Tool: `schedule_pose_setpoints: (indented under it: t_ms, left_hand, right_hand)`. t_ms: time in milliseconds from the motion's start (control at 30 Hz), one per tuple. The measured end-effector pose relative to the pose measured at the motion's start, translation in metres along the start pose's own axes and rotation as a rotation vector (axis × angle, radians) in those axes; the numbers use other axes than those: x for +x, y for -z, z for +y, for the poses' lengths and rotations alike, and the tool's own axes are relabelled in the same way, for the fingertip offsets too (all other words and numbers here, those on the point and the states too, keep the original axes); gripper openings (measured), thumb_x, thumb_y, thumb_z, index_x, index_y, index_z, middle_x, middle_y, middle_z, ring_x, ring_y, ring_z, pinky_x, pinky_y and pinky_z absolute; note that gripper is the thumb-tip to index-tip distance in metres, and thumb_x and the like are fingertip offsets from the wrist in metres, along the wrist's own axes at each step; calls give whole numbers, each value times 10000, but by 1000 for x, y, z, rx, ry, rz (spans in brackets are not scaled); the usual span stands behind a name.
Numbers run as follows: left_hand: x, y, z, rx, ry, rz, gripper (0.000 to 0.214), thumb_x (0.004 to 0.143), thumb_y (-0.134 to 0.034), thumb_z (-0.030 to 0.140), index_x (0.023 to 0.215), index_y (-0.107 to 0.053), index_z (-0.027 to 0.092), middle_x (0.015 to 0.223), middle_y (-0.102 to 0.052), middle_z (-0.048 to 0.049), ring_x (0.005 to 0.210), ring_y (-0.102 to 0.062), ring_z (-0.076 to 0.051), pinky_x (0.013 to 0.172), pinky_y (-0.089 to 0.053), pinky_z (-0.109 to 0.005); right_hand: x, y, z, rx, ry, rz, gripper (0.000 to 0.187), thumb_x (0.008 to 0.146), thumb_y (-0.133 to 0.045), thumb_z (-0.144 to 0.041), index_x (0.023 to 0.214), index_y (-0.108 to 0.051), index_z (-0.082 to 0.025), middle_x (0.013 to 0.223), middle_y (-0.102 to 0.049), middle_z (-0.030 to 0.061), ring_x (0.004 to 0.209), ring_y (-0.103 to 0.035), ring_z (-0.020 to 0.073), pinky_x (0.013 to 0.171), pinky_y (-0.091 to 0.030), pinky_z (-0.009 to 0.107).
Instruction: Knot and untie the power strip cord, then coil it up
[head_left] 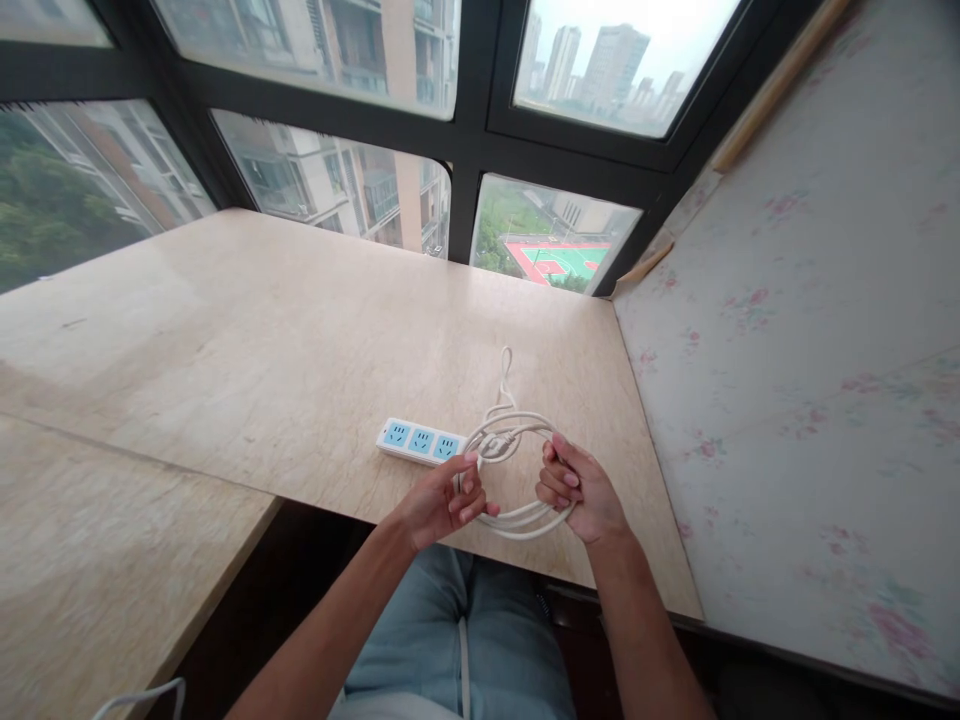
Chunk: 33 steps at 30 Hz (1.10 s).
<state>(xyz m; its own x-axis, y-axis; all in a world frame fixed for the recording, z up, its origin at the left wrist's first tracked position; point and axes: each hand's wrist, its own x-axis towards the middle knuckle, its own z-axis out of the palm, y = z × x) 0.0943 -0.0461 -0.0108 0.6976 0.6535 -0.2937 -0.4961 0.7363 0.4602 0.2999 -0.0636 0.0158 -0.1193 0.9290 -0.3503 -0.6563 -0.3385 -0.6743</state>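
A white power strip (418,441) with three blue sockets lies on the beige stone tabletop (285,340). Its white cable (517,432) is wound into a loose coil just right of the strip, with a loop sticking out toward the window. My left hand (442,500) is closed on the left side of the coil, next to the strip's end. My right hand (581,490) grips the right side of the coil with curled fingers.
Large dark-framed windows (465,150) run along the far edge of the table. A wall with floral wallpaper (810,350) rises on the right. My lap in blue jeans (465,630) is below the table edge. Another white cord (142,697) shows at bottom left.
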Motion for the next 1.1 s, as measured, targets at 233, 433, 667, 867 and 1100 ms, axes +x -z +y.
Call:
schedule_pose_setpoints:
  t_ms: [233, 433, 667, 867, 1100]
  left_hand:
    - [-3, -13, -13, -344, -131, 24, 607, 907, -562, 292, 403, -243, 185, 454, -407, 3, 472, -491, -95, 555, -480, -245]
    - [6, -15, -8, -522, -159, 1, 567, 939, -495, 381, 489, -207, 194, 426, -146, 93, 331, -97, -32, 319, -125, -156]
    - [10, -41, 28, -248, -160, 44, 624, 931, -485, 471, 454, -196, 191, 398, -130, 83, 339, -78, -39, 318, -119, -165]
    - [14, -67, 70, -155, -159, 26, 615, 960, -429, 411, 440, -187, 189, 394, -107, 80, 334, -58, -46, 308, -108, -168]
    - [17, -88, 94, -192, -155, -20, 601, 969, -392, 390, 454, -149, 199, 414, -52, 90, 342, -19, -45, 305, -81, -167]
  right_hand:
    - [8, -8, -2, -44, 34, -107, 246, 719, -780, -327, 822, -701, -119, 597, -544, -44, 365, -210, -9, 343, -252, 150]
    - [3, -16, 24, 81, 151, -171, 436, 649, -821, -293, 1065, -712, -223, 910, -670, 30, 758, -598, 142, 710, -532, 267]
    - [-1, -20, 37, 272, 184, -116, 718, 618, -682, -767, 1170, -662, -307, 1181, -676, 41, 1125, -589, 256, 1010, -443, 429]
    - [26, -10, 60, 239, 129, 96, 384, 760, -704, -549, 984, -688, -237, 990, -710, 41, 969, -645, 216, 926, -475, 397]
    - [50, -47, 78, -217, 268, -151, 397, 704, -794, -362, 1045, -647, -218, 1000, -682, 25, 1043, -597, 234, 942, -438, 375]
